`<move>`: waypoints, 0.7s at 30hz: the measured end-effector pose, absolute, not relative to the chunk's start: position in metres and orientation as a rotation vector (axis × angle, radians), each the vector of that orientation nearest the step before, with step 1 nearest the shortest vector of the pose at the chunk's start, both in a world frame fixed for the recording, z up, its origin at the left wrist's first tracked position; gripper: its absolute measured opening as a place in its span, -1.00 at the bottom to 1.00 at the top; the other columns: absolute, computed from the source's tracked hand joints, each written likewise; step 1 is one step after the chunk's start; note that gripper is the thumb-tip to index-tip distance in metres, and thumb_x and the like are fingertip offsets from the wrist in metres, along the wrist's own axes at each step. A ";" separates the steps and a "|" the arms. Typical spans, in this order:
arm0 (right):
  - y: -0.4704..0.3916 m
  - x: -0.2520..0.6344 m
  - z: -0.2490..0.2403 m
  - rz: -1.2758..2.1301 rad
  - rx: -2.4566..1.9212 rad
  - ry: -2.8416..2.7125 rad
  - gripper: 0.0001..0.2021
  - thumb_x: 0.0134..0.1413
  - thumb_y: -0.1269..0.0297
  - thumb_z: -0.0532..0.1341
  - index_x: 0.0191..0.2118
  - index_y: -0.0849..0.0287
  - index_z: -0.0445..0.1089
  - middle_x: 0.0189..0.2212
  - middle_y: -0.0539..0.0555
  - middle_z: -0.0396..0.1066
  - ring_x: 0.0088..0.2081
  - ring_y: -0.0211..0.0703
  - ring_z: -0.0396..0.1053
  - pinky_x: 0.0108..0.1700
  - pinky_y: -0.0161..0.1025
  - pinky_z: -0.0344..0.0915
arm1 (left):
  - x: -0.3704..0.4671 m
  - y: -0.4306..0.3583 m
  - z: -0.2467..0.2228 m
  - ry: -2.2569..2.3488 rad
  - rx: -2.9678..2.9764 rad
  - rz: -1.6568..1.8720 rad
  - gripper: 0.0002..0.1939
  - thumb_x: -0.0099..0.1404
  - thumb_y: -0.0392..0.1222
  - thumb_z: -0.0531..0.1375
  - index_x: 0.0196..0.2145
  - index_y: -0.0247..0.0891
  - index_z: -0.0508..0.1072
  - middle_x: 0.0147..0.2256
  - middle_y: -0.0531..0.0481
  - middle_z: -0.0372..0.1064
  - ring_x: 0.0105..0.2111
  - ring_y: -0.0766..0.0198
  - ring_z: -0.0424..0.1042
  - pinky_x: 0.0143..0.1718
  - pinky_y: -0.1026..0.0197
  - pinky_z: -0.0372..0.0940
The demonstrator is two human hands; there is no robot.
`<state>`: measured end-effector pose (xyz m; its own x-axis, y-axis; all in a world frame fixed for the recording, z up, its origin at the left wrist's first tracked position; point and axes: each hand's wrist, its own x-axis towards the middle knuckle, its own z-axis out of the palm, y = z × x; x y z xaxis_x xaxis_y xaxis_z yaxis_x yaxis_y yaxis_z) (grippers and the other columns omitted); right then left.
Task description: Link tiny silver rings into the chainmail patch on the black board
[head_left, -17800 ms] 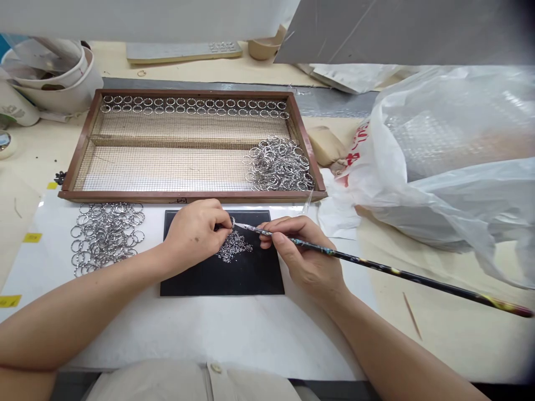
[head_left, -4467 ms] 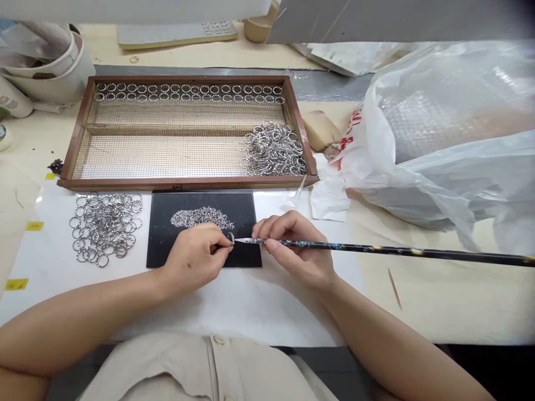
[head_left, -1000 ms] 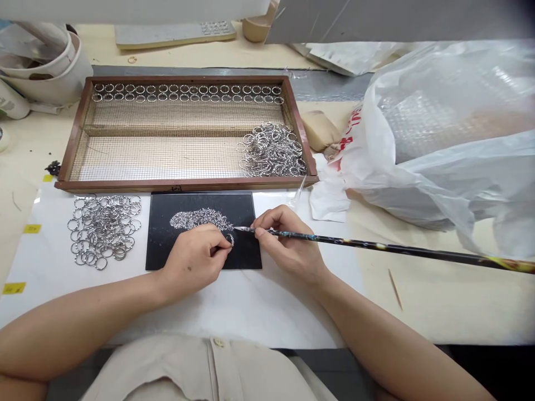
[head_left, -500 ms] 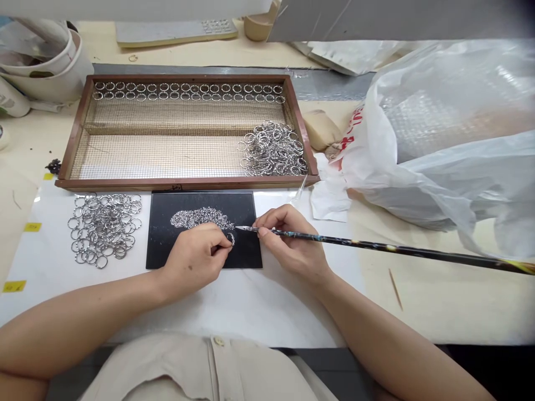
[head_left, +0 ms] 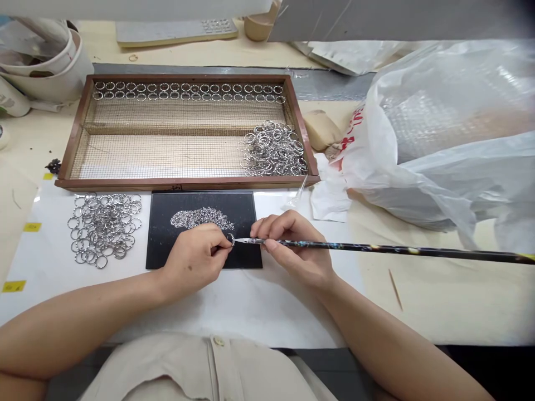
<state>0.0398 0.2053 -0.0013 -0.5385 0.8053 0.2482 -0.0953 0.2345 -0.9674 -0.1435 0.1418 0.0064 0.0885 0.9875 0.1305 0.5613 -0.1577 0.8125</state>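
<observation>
Pinches ring (head_left: 231, 238) in left hand (head_left: 195, 253), grips black tool (head_left: 368, 248) in right hand (head_left: 298, 248), aims tip at ring; shows red lettering (head_left: 356, 117), illegible, on bag (head_left: 422, 167) beyond right hand

Your left hand (head_left: 198, 253) pinches a small ring (head_left: 231, 239) over the black mat (head_left: 167, 250); your right (head_left: 296, 248) holds a long, thin tool (head_left: 334, 245), its pale tip at the ring.

Single head-worn view, facing forward and down, fairly near, right edge seemingly dim
</observation>
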 end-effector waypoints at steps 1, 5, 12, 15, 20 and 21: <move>0.205 0.040 -0.001 1.415 -0.665 -1.710 -0.89 0.11 0.35 0.16 -0.40 0.09 0.20 -0.52 -0.02 0.26 -0.39 -0.15 0.32 -0.31 -0.08 0.32 | -0.144 0.142 0.006 1.525 1.789 0.941 -0.83 0.13 -0.49 0.18 -0.54 -0.32 0.45 -0.54 0.07 0.38 -0.49 0.41 0.35 -0.48 0.40 0.21; 0.205 0.040 -0.001 1.410 -0.667 -1.718 -0.88 0.12 0.34 0.16 -0.40 0.09 0.20 -0.52 -0.02 0.26 -0.40 -0.15 0.32 -0.31 -0.08 0.32 | -0.143 0.143 0.006 1.529 1.787 0.940 -0.83 0.13 -0.49 0.18 -0.54 -0.32 0.46 -0.54 0.07 0.38 -0.49 0.41 0.35 -0.49 0.40 0.20; 0.206 0.040 0.000 1.406 -0.667 -1.726 -0.89 0.12 0.36 0.16 -0.40 0.09 0.20 -0.51 -0.01 0.26 -0.39 -0.15 0.31 -0.31 -0.08 0.31 | -0.143 0.142 0.006 1.530 1.789 0.932 -0.83 0.13 -0.48 0.18 -0.54 -0.31 0.46 -0.53 0.06 0.38 -0.50 0.41 0.35 -0.49 0.39 0.21; 0.206 0.040 0.000 1.407 -0.670 -1.727 -0.89 0.12 0.36 0.16 -0.40 0.09 0.20 -0.51 -0.01 0.26 -0.39 -0.14 0.31 -0.31 -0.07 0.31 | -0.143 0.142 0.006 1.531 1.785 0.923 -0.83 0.13 -0.49 0.18 -0.54 -0.31 0.46 -0.53 0.07 0.39 -0.49 0.41 0.35 -0.49 0.39 0.21; 0.205 0.040 0.000 1.393 -0.689 -1.725 -0.87 0.12 0.32 0.18 -0.41 0.09 0.20 -0.52 -0.01 0.27 -0.40 -0.14 0.32 -0.32 -0.07 0.33 | -0.143 0.142 0.006 1.527 1.777 0.927 -0.82 0.13 -0.50 0.18 -0.54 -0.31 0.45 -0.53 0.07 0.38 -0.49 0.41 0.35 -0.49 0.39 0.21; 0.205 0.040 0.001 1.395 -0.687 -1.723 -0.87 0.12 0.32 0.17 -0.41 0.09 0.20 -0.52 -0.01 0.26 -0.40 -0.14 0.32 -0.31 -0.06 0.33 | -0.143 0.142 0.006 1.527 1.777 0.929 -0.82 0.13 -0.49 0.18 -0.54 -0.31 0.45 -0.53 0.07 0.38 -0.49 0.41 0.35 -0.49 0.39 0.21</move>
<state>0.0395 0.2050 0.0005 -0.5343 0.8093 0.2438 -0.0696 0.2453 -0.9669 -0.1434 0.1422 0.0058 0.0881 0.9891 0.1184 0.5602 -0.1475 0.8151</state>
